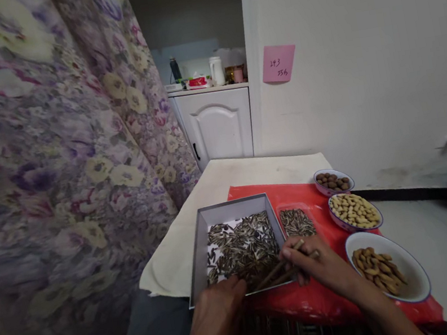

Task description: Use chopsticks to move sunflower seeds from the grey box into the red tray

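Note:
A shallow grey-white box (274,222) holds a spread of striped sunflower seeds (242,244), with a few dark bits among them. My left hand (221,305) is closed over the near rim of this box, fingertips inside by the seeds; its thumb is hard to see. In my right hand (308,262) is a pair of wooden chopsticks (272,276), slanting down to the left into the seeds at the near side. Just right of the box, a small clear tray (309,213) also contains sunflower seeds.
Along the right edge stand a bowl (325,189) of round brown nuts, a bowl (380,221) of pale nuts and a larger bowl (415,272) of long brown pods. Red plastic (248,190) covers part of the pale tabletop (266,166). A floral curtain (81,185) hangs left.

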A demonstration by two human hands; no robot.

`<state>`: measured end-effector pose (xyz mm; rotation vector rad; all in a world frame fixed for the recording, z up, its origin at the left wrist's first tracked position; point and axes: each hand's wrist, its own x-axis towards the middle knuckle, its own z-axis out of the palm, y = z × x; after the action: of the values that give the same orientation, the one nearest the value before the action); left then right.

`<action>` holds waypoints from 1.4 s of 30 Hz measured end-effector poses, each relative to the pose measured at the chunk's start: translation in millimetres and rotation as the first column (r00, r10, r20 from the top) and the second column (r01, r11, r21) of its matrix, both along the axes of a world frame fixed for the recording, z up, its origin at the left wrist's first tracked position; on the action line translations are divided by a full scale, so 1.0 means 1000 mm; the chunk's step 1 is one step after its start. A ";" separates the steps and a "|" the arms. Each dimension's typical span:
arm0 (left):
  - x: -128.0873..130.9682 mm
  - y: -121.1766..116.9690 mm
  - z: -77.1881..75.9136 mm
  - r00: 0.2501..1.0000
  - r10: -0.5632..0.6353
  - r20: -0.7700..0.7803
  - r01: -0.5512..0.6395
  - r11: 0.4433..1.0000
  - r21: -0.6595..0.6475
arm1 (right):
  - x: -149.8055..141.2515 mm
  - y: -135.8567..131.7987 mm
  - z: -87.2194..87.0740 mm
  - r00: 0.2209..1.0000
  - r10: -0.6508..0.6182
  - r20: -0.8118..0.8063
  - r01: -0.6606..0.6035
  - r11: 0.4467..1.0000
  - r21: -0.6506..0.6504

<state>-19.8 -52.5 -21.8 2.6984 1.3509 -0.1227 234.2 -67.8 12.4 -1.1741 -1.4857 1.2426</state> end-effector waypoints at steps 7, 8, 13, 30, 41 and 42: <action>0.003 0.005 0.002 1.000 -0.007 0.000 0.007 1.000 0.022 | 0.019 0.006 -0.002 0.969 -0.202 0.140 0.172 0.964 0.203; 0.003 0.006 0.003 1.000 -0.008 0.001 0.008 1.000 0.022 | 0.022 0.006 -0.001 0.962 -0.225 0.155 0.186 0.955 0.232; 0.002 0.006 0.002 1.000 -0.010 0.023 0.009 0.999 0.042 | 0.029 0.003 0.008 0.938 -0.309 0.158 0.244 0.911 0.331; 0.003 0.007 0.003 1.000 -0.016 -0.005 0.016 0.999 0.038 | -0.013 0.003 -0.013 0.975 -0.185 0.120 0.145 0.948 0.284; 0.004 0.007 0.006 1.000 0.002 -0.028 -0.002 1.000 0.010 | 0.013 0.002 0.005 0.907 -0.346 0.241 0.221 0.877 0.427; 0.004 0.007 0.007 1.000 0.004 -0.027 -0.004 1.000 0.007 | 0.012 0.003 0.003 0.905 -0.346 0.249 0.219 0.879 0.423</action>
<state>-15.7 -45.6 -15.2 2.7092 1.3664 -0.1557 246.5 -64.9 15.5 -1.3028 -1.6235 0.5380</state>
